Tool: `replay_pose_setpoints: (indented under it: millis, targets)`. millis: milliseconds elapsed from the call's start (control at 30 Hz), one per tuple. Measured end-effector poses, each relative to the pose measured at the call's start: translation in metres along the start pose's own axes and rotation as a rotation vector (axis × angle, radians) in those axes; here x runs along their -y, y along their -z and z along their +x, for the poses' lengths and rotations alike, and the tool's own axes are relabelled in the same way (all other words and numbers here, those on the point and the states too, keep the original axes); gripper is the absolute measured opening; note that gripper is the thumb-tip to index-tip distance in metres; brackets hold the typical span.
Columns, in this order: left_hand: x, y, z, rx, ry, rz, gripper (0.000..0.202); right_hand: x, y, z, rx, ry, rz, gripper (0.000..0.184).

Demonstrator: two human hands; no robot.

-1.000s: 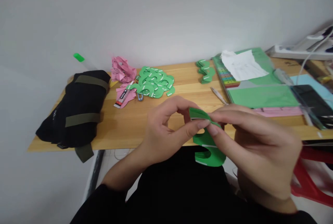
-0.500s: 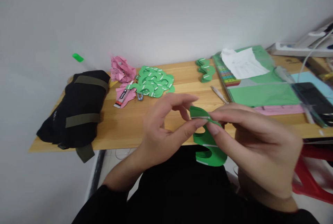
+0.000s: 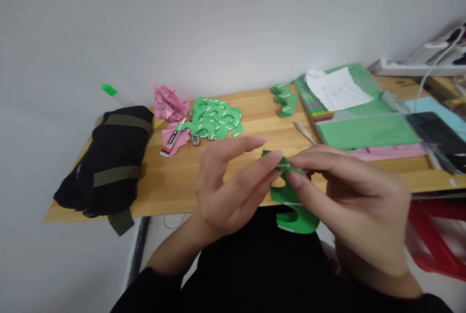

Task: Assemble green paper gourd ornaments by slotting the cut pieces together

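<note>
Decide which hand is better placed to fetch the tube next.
Probably the left hand: it is nearer the tube, and the right hand pinches the green strips, though left fingers may touch them.

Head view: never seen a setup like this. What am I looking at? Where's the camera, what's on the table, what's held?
There's no machine here, just a person's bare left hand and right hand. One camera, worn on the head, takes every picture, looking forward and down.

The right hand pinches a green wavy cutout, apparently several layers; left fingertips are at its upper end, though their grip is unclear.

On the wooden table, from left to right: a black bag with olive straps, crumpled pink paper, a labelled tube, a pile of green cutouts, a smaller green stack, a pen-like tool, and a green folder under white tissue.
</note>
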State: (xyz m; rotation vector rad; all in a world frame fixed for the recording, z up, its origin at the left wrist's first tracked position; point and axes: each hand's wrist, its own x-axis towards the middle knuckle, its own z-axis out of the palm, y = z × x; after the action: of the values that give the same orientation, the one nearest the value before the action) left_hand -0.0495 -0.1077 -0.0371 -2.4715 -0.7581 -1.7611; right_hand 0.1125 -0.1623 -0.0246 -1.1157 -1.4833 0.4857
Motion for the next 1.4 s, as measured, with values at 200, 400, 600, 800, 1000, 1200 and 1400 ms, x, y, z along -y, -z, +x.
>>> replay_pose_setpoints:
  millis: [200, 400, 600, 800, 1000, 1200, 1400]
  targets:
    - [0.002, -0.004, -0.005, -0.089, -0.076, 0.141, 0.026, -0.001, -0.001, 0.000, -0.027, -0.026, 0.000, 0.025]
    - [0.000, -0.001, -0.004, -0.111, -0.115, 0.199, 0.011, 0.000, -0.003, 0.003, 0.016, -0.024, 0.000, 0.024]
    - [0.003, 0.002, -0.003, -0.071, -0.130, 0.106, 0.019, 0.001, -0.002, 0.005, 0.027, -0.037, 0.025, 0.023]
    - [0.007, 0.005, -0.002, 0.046, 0.054, -0.125, 0.023, -0.003, 0.005, 0.013, 0.188, -0.123, 0.126, 0.014]
    - [0.010, 0.008, -0.003, 0.294, 0.501, -0.488, 0.012, -0.021, 0.003, 0.013, 0.241, -0.173, 0.133, 0.024]
    - [0.030, -0.005, -0.015, 0.432, 0.998, -0.738, 0.007, -0.059, -0.009, 0.006, 0.347, -0.287, 0.166, 0.021]
    - [0.071, -0.032, -0.043, 0.579, 1.169, -0.841, 0.016, -0.103, -0.021, -0.003, 0.357, -0.350, 0.148, 0.020]
